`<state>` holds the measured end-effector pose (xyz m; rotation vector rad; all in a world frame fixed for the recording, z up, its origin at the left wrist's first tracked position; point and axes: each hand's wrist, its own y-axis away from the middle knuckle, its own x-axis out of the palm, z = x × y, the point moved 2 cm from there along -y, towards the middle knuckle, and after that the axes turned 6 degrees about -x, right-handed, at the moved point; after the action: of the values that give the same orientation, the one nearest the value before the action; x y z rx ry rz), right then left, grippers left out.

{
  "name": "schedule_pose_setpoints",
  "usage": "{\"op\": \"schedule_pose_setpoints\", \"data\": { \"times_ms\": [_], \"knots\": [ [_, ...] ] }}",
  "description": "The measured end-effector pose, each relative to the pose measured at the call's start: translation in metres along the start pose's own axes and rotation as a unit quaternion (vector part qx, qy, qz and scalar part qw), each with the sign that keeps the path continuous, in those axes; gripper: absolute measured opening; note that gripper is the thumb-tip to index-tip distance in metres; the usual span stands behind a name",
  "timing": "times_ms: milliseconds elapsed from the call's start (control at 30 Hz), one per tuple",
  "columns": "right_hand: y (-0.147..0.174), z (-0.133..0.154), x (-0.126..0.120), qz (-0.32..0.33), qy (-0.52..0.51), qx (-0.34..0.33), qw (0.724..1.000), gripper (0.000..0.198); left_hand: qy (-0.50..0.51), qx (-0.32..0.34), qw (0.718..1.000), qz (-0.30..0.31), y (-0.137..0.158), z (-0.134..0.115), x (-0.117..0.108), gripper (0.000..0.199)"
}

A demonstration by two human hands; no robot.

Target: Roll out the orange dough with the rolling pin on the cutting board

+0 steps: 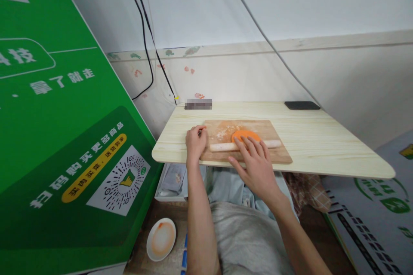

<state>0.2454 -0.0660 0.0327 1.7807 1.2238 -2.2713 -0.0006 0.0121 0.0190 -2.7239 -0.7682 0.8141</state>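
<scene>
A flat, round piece of orange dough lies on a wooden cutting board dusted with white flour. Across the near side of the dough rests a pale rolling pin. My right hand lies over the middle of the pin, fingers stretched out and apart, fingertips at the dough. At the board's left edge, my left hand is closed with curled fingers, gripping the board there. A small dark spot and a bit of orange show by its fingertips; I cannot make out what they are.
The board is on a pale wooden table against the wall. A black phone lies at the back right, a blurred dark object at the back left. Below left is a stained white plate. A green panel stands left; cables hang behind.
</scene>
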Motion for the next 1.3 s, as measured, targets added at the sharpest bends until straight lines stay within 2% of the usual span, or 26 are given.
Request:
{"op": "schedule_pose_setpoints", "data": {
  "times_ms": [67,233,333,633,933,1300],
  "knots": [
    [-0.002,-0.001,0.001,0.006,-0.004,-0.003,1.000,0.066,-0.002,0.001,1.000,0.000,0.000,0.000,0.000,0.024],
    [-0.034,-0.008,0.012,0.019,0.001,0.006,1.000,0.065,-0.007,0.003,1.000,0.002,0.000,-0.001,-0.001,0.024],
    [-0.043,-0.009,0.015,0.013,0.004,0.009,1.000,0.065,-0.004,0.002,1.000,0.003,0.001,-0.001,-0.002,0.024],
    [-0.002,0.003,-0.001,-0.002,0.003,0.005,1.000,0.064,0.003,0.000,1.000,0.006,0.001,-0.002,-0.001,0.025],
    [-0.033,-0.004,0.013,-0.003,0.004,0.014,1.000,0.063,-0.011,0.002,1.000,0.007,0.000,-0.002,-0.002,0.024],
    [-0.015,0.002,0.006,-0.001,0.013,0.017,1.000,0.064,-0.005,-0.001,1.000,0.006,0.001,-0.002,-0.002,0.024]
  ]
}}
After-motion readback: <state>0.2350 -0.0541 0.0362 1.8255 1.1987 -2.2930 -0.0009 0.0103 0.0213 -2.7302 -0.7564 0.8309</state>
